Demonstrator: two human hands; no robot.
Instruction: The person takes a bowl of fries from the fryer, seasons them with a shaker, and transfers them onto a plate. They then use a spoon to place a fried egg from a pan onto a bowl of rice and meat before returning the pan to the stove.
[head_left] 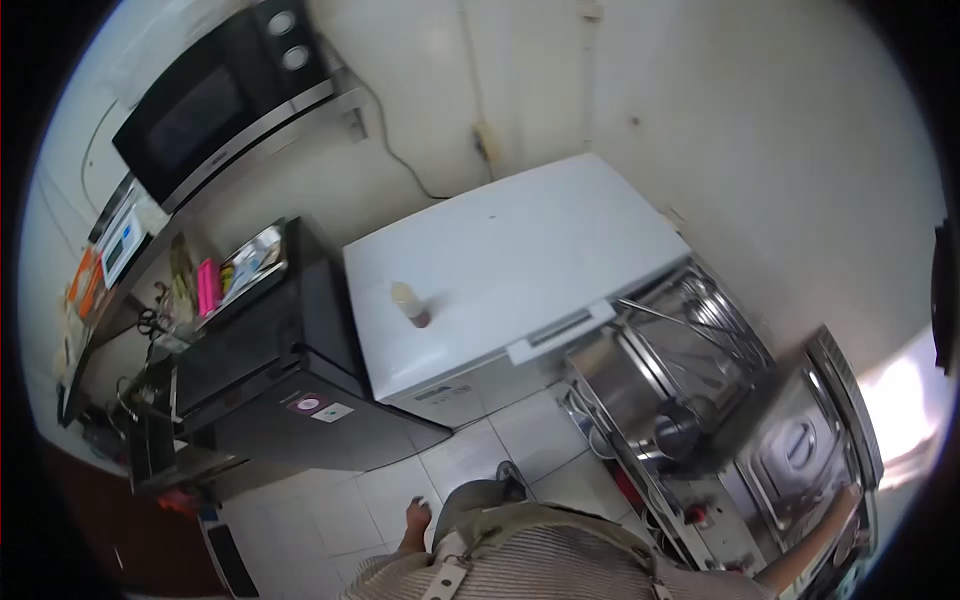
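My left hand (418,514) hangs over the tiled floor beside my body, fingers loosely curled and a little apart, with nothing visible in it. On the far right my right hand (848,500) reaches to the edge of the steel counter, next to a rectangular steel lid (797,446) with a recessed handle. Its fingers are too small and blurred to make out, so whether it touches or grips something is unclear. A small bottle (409,303) with a pale top and reddish bottom stands on the white chest freezer (520,250).
A steel rack (625,440) with pots and utensils stands right of the freezer. To the left are a black fridge (250,400), a tray (255,265) of small items and a wall-mounted microwave (215,105). White floor tiles (465,455) lie in front.
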